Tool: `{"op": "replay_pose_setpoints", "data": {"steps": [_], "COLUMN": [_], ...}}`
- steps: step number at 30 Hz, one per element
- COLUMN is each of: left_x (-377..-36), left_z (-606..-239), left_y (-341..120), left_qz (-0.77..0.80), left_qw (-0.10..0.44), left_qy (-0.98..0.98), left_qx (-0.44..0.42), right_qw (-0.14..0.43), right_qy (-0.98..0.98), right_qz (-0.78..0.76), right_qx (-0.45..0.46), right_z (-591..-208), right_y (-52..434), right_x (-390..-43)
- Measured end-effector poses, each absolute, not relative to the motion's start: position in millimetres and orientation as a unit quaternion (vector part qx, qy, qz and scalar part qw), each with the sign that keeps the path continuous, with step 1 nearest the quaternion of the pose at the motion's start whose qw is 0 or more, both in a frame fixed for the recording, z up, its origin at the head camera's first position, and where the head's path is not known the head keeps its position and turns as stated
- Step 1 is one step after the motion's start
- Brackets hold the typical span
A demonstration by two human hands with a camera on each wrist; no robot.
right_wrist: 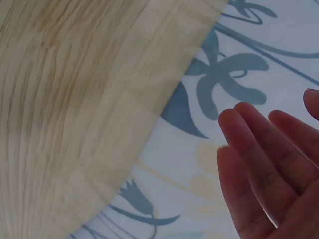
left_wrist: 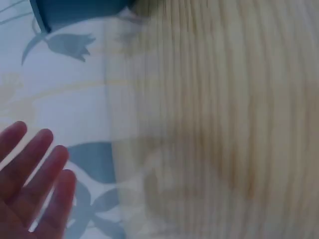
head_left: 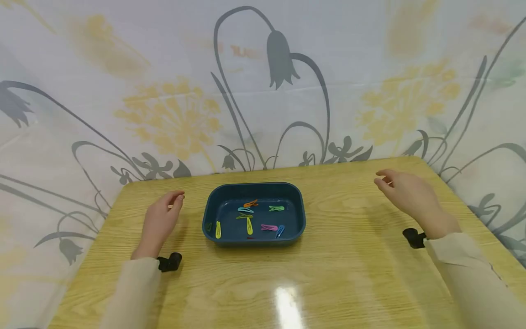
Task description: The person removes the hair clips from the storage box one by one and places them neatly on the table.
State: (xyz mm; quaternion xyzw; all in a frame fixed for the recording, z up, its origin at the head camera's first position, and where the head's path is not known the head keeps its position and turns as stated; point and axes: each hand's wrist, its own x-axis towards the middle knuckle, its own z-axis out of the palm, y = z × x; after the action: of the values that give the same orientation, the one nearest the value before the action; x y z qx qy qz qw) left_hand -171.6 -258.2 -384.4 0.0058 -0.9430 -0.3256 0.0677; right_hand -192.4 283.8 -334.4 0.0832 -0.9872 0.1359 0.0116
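A dark blue tray (head_left: 255, 242) sits near the middle of the table, holding several small hair clips. Among them are a yellow clip (head_left: 218, 230), an orange clip (head_left: 250, 203), a light green clip (head_left: 276, 208), a pink clip (head_left: 269, 227) and a blue clip (head_left: 280, 231). Left of the tray hovers my left hand (head_left: 161, 219), its fingers loosely bent around nothing. My right hand (head_left: 411, 194) is in the air over the table's right side, well apart from the tray, with relaxed fingers and nothing in them. Both wrist views show bare fingers.
The wooden table (head_left: 337, 274) ends at a back edge against a white cloth (head_left: 246, 114) with grey and yellow flowers. Each wrist wears a black camera mount, one by the left sleeve (head_left: 170, 262) and one by the right.
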Motion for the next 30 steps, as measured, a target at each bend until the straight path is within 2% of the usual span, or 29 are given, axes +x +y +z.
{"op": "replay_pose_setpoints", "data": {"steps": [6,11,15,22,30], "left_x": [-169,-165,-161,-156,-158], "left_z": [-398,-408,-416,-425,-429], "left_y": [-235,-216,-204,-195,-194], "left_qz": [-0.548,-0.662,-0.719,-0.755,-0.764], "left_qw": [-0.018,-0.032,-0.042,-0.052,-0.038], "left_qy": [-0.836,-0.747,-0.691,-0.65,-0.641], "left_qx": [0.031,0.05,0.062,0.071,0.067], "right_qw": [0.041,0.06,0.049,0.051,0.053], "right_qy": [-0.97,-0.95,-0.93,-0.901,-0.881], "right_qz": [0.227,0.297,0.354,0.424,0.465], "right_qx": [0.08,0.082,0.086,0.077,0.073], "right_z": [-344,-354,-365,-376,-382], "right_y": [270,256,243,226,219], "right_x": [-192,-192,-192,-193,-194]}}
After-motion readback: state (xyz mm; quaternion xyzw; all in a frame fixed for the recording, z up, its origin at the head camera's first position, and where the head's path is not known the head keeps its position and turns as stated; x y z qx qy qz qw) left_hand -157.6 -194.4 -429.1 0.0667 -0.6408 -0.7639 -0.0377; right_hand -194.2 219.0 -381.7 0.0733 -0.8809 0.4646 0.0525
